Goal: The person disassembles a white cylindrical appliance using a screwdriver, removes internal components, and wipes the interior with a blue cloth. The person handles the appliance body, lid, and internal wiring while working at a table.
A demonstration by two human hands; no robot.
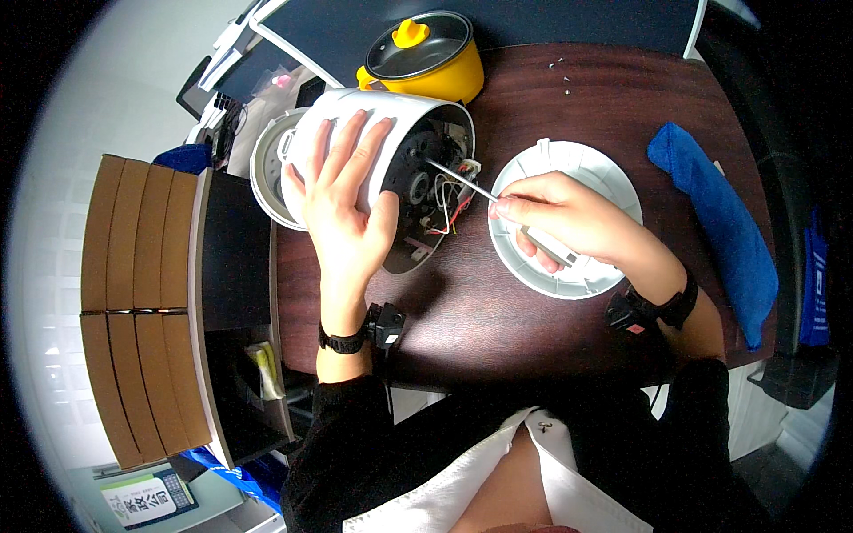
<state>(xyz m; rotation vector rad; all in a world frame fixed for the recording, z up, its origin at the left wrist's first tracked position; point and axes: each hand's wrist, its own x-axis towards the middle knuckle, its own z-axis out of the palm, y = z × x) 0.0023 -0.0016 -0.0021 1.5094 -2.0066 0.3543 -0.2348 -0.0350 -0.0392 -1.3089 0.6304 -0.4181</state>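
A white, round appliance housing (402, 108) lies on its side on the table. Its open bottom faces right and shows a dark inside with loose wires (458, 213) and metal parts. My left hand (342, 195) rests on the shell with fingers spread flat. In my right hand (569, 213) is a screwdriver (464, 181), its handle mostly covered by the fingers. The thin shaft points left into the housing, the tip at the dark inner part. Under my right hand a round white cover (617, 173) lies on the table.
Behind the housing stands a yellow pot (458, 80) with a glass lid. Several small screws (560, 64) lie at the table's far side. A long blue cloth bundle (720, 235) lies at the right edge. Brown cardboard boxes (142, 240) and a dark shelf (238, 258) stand left.
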